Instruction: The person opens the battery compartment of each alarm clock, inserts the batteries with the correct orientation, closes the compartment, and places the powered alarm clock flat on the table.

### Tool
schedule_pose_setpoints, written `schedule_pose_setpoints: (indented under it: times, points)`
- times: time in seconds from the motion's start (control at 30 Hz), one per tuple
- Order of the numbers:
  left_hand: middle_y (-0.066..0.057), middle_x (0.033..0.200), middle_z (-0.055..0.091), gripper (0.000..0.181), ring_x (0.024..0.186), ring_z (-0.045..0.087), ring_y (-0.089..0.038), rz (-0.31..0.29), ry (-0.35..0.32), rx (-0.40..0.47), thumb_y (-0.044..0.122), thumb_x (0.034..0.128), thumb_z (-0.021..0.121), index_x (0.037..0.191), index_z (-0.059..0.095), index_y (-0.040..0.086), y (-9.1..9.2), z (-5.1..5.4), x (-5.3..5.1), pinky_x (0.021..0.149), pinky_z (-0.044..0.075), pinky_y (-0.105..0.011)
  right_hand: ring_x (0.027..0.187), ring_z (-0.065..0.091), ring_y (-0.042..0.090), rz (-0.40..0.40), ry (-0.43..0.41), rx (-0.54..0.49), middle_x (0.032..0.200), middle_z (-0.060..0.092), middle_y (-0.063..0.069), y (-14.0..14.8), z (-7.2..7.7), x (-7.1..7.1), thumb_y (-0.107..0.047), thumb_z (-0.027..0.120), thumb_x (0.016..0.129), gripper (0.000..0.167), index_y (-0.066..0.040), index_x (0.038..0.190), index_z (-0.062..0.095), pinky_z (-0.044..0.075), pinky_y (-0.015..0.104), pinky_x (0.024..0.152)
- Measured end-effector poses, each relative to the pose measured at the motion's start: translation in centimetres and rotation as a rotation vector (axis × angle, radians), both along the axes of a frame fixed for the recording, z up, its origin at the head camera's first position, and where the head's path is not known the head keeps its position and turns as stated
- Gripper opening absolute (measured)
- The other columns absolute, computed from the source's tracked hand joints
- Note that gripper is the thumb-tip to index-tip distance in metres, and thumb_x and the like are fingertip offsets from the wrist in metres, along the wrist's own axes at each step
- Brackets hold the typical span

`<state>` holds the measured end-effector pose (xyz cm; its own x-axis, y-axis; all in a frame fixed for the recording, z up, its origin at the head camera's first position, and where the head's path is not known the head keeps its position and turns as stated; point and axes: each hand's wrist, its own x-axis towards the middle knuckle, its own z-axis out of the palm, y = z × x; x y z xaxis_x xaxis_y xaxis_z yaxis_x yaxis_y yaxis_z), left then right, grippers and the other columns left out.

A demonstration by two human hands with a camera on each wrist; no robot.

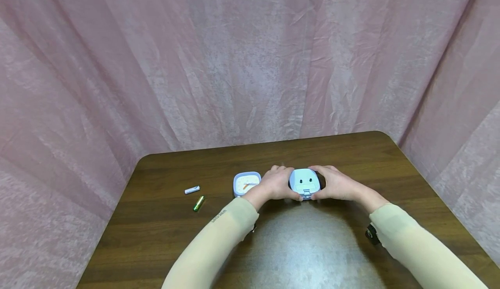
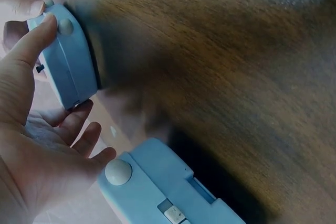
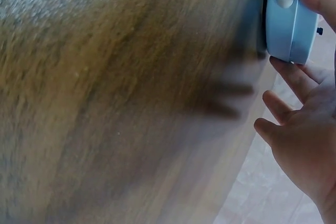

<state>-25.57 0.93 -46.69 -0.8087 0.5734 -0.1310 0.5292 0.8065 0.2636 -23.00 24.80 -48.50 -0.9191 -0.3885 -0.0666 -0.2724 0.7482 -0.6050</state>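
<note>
The clock (image 1: 304,182) is held near the far edge of the bench (image 1: 164,245), right of centre, with its back turned up so that two black knobs (image 1: 301,181) and a latched cover (image 1: 301,188) face the person. The left hand (image 1: 276,184) grips it from its left side and the right hand (image 1: 337,185) from its right, each with the thumb at the near edge and fingers reaching round towards the far edge; gripping from both sides probably keeps it level and leaves the cover open to sight. In the left wrist view both thumbs bear close to the small white feet (image 2: 65,26) on its near side, which likely give them something to brace against. Whether the clock rests on the bench or is raised slightly is hard to tell. Just beside the left hand, partly hidden by it, the second clock (image 1: 245,182) lies with its dial up, perhaps set apart so that the two do not get in each other's way. Further left, well apart from both hands, a white battery (image 1: 192,189) and a green battery (image 1: 199,203) lie near each other at different angles, seemingly put down loosely rather than lined up, but out of the way of the forearms.
</note>
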Motion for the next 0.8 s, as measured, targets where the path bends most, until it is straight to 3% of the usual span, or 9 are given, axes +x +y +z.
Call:
schedule_pose_setpoints:
  times: [0.27, 0.57, 0.8]
  points:
    - [-0.001, 0.129, 0.060, 0.088, 0.119, 0.051, -0.023, 0.009, 0.001, 0.016, 0.061, 0.0760, 0.084, 0.145, 0.052, 0.015, 0.16, -0.23, 0.15, 0.096, 0.045, -0.036, 0.139, 0.037, 0.039, -0.007, 0.003, -0.001, 0.146, 0.051, 0.017, -0.05, -0.10, 0.01, -0.043, 0.091, 0.074, 0.098, -0.007, 0.153, 0.044, 0.037, 0.061, 0.105]
    - [-0.007, 0.147, 0.051, 0.104, 0.132, 0.044, -0.026, 0.017, -0.071, 0.040, 0.063, 0.0786, 0.081, 0.158, 0.038, 0.011, -0.20, -0.36, -0.02, 0.106, 0.041, -0.038, 0.139, 0.036, 0.040, -0.004, -0.017, -0.008, 0.148, 0.048, 0.019, 0.09, -0.22, -0.07, -0.044, 0.090, 0.075, 0.100, -0.007, 0.154, 0.042, 0.037, 0.063, 0.104]
    - [-0.003, 0.148, 0.053, 0.097, 0.133, 0.044, -0.025, -0.007, -0.083, 0.087, 0.060, 0.0812, 0.080, 0.156, 0.042, 0.013, -0.42, 0.00, -0.16, 0.105, 0.041, -0.038, 0.140, 0.035, 0.041, -0.001, -0.018, -0.014, 0.150, 0.045, 0.020, 0.20, -0.25, 0.01, -0.044, 0.090, 0.076, 0.100, -0.007, 0.155, 0.042, 0.037, 0.064, 0.104]
